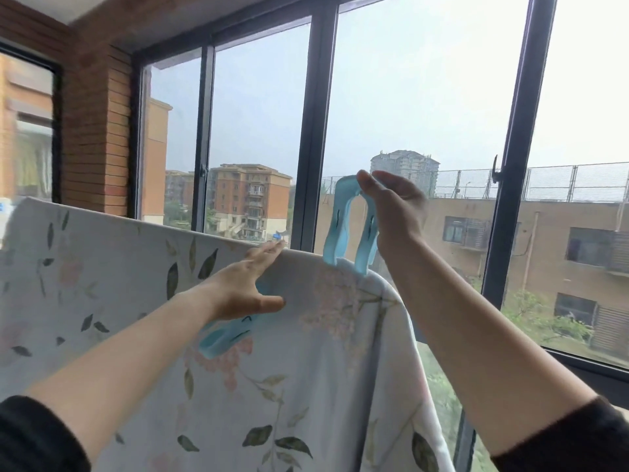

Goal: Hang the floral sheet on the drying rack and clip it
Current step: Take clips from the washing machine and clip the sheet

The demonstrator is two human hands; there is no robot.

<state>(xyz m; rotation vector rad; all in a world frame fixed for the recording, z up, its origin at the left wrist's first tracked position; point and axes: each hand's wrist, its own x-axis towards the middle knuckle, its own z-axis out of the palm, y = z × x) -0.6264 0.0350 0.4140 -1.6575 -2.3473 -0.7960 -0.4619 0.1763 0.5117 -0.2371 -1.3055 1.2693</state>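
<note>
The floral sheet [323,369] hangs over a rack bar that it hides; its top edge runs from upper left to the middle right. My right hand [394,212] pinches the handle end of a large light-blue clip [343,233], whose jaws sit on the sheet's top edge near its right corner. My left hand [245,284] lies on the sheet just left of that, fingers straight along the top edge and thumb spread. A second light-blue clip [221,335] shows under my left palm and wrist, against the cloth. How it is held is hidden.
Dark-framed windows [308,137] stand close behind the sheet, with buildings outside. A brick wall [95,131] is at the left. A small blue object [277,236] peeks over the sheet's edge by my left fingertips. The sheet's right edge hangs free near the window frame.
</note>
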